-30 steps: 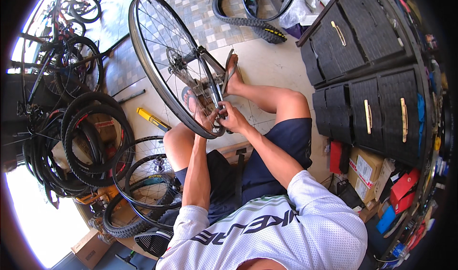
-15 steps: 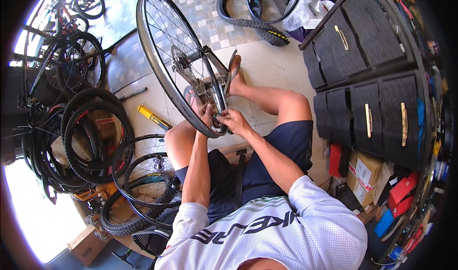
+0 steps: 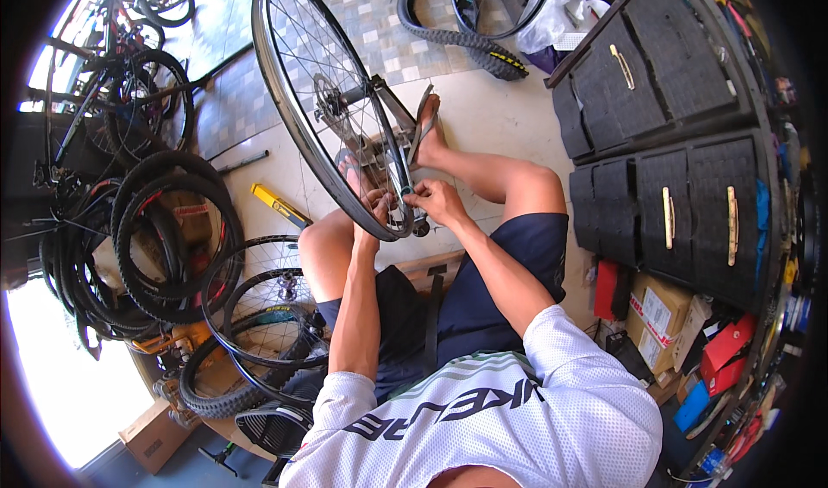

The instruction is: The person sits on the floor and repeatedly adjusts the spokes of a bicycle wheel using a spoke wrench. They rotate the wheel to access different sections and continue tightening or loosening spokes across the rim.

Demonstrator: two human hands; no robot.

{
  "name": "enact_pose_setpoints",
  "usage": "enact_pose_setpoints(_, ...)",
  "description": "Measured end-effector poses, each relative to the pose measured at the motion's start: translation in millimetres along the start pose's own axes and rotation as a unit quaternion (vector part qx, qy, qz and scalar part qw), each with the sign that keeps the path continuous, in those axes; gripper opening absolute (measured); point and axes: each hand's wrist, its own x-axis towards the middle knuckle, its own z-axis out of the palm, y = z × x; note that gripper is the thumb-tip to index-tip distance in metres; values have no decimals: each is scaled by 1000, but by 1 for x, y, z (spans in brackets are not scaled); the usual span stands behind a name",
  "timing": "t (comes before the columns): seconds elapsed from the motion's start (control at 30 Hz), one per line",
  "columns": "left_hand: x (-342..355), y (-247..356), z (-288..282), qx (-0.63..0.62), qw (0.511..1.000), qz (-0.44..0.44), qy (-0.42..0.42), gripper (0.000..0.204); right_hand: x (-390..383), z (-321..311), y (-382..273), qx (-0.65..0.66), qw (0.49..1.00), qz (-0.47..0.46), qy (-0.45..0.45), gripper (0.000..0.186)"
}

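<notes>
A bicycle wheel without a tyre stands upright in front of me, its silver-and-black rim (image 3: 287,113) tilted to the left. It is mounted by its hub in a metal truing stand (image 3: 392,115) between my feet. My left hand (image 3: 373,210) is at the near bottom of the rim, fingers curled among the spokes and partly hidden by the rim. My right hand (image 3: 440,201) is on the right side of the rim, thumb and fingers pinched around a small teal tool (image 3: 407,192), which looks like a spoke wrench. Exactly what the left fingers grip is hidden.
Several tyres (image 3: 129,229) and loose wheels (image 3: 259,315) lie on my left, near a yellow tool (image 3: 280,205) on the floor. Bicycles (image 3: 138,100) stand at far left. Black drawers (image 3: 604,212) line the right, with boxes (image 3: 660,315) below. A tyre (image 3: 466,44) lies ahead.
My right hand has moved slightly right and up, its fingers now apart from the left hand's. The teal tool has shifted right with it. The left hand stays by the rim.
</notes>
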Motion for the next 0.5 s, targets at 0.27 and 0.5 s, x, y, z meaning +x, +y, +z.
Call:
enact_pose_setpoints(0.27,6,-11,-4,-23,1000,18,-9,31,-5,8,-6,-12,997,-60,-44,39)
enact_pose_setpoints(0.5,2,2,-1,29,999,-7,22,33,-12,8,-19,-43,993,-99,-44,41)
